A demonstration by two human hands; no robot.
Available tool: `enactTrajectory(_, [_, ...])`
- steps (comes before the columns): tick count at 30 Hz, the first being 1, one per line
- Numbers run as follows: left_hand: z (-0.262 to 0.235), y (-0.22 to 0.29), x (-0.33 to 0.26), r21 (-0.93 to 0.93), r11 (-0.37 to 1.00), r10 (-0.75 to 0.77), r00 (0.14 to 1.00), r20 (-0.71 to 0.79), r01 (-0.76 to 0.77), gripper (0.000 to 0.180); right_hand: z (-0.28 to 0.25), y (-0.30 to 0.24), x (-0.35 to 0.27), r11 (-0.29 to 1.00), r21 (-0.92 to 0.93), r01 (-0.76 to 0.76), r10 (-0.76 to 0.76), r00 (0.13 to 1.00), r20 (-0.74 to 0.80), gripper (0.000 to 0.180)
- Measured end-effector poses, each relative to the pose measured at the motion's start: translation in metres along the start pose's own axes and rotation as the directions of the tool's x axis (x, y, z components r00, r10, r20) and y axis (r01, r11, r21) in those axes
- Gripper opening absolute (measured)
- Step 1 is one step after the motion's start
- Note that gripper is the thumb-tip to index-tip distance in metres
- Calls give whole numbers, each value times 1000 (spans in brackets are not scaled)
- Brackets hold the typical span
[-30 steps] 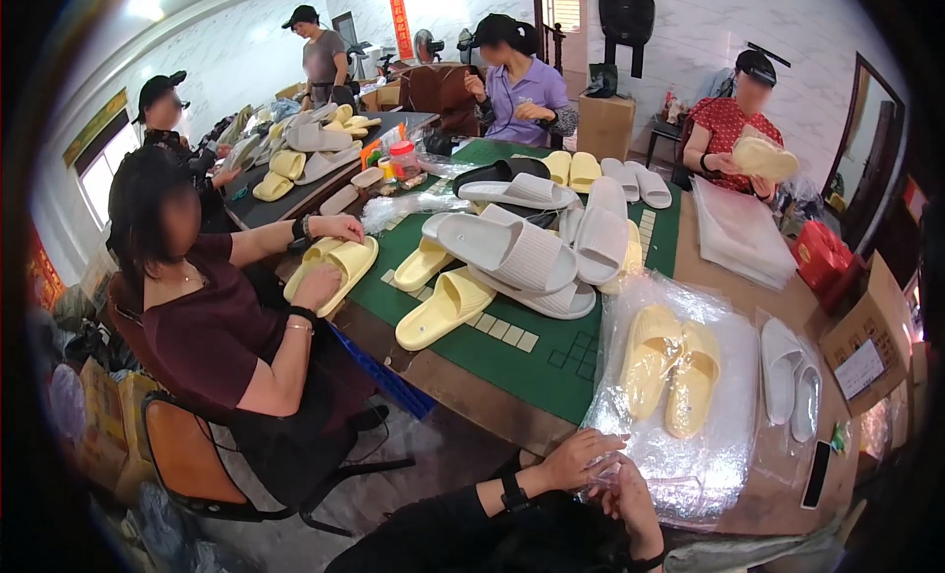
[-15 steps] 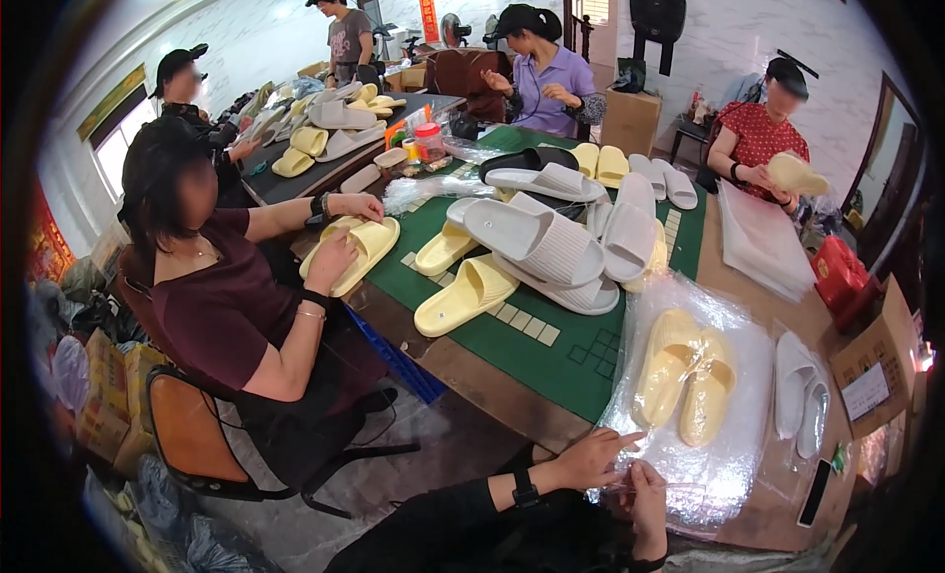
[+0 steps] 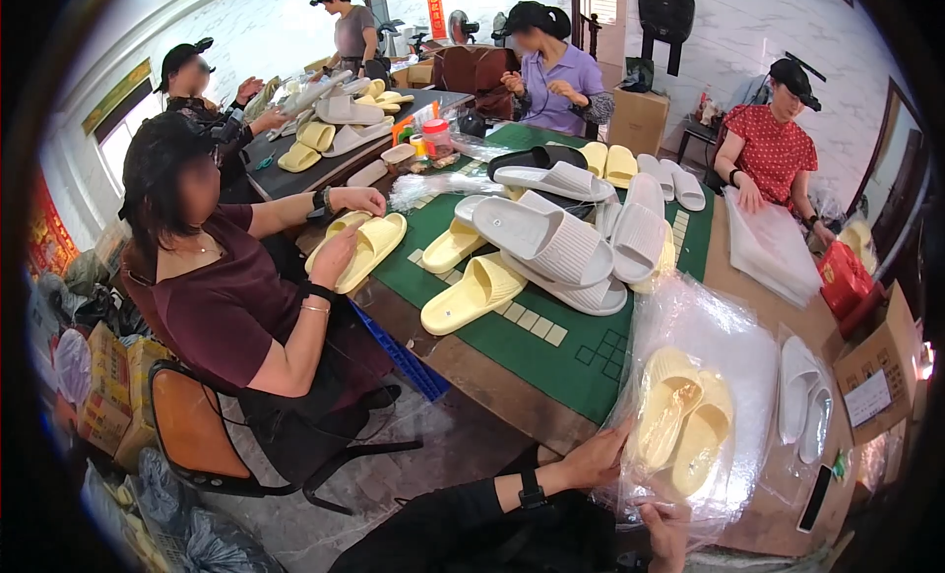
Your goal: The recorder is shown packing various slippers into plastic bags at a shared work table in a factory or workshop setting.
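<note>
My left hand (image 3: pixel 591 457) pinches the edge of the clear plastic bag (image 3: pixel 724 376) and my right hand (image 3: pixel 667 527) grips its mouth from below, keeping the yellow slippers (image 3: pixel 684 425) paired inside. The bag rests on the table (image 3: pixel 492 366), white slippers (image 3: pixel 551 243) heaped at eleven o'clock.

Both forearms, in dark sleeves, enter from the lower edge. The left hand (image 3: pixel 594 458), a black watch at its wrist, reaches up and forward with fingers closed in a grip; the right hand (image 3: pixel 669 530) sits lower, fingers curled.
</note>
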State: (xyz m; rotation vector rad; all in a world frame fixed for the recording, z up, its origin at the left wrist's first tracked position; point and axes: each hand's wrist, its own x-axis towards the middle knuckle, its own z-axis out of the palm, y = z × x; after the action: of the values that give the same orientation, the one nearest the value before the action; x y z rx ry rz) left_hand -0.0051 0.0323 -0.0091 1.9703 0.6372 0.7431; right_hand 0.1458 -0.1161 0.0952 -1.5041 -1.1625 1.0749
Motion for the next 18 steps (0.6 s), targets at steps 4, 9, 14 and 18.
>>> enactTrajectory(4, [-1, 5, -3, 58, 989, 143, 986, -87, -139, 90, 4, 3, 0, 992, 33, 120, -121, 993, 10, 25])
enactTrajectory(9, [-2, 25, 5, 56, 998, 41, 999, 18, -42, 74, -31, -5, -13, 996, 43, -74, 77, 994, -83, 30])
enactTrajectory(14, [-7, 18, 5, 318, 908, 298, 954, -35, -272, 35, -30, -48, -2, 925, -153, 347, -356, 934, -37, 22])
enactTrajectory(18, [-8, 19, 8, 337, 891, 340, 939, -54, -303, 27, -37, -67, -15, 941, 53, 334, -333, 942, -38, 25])
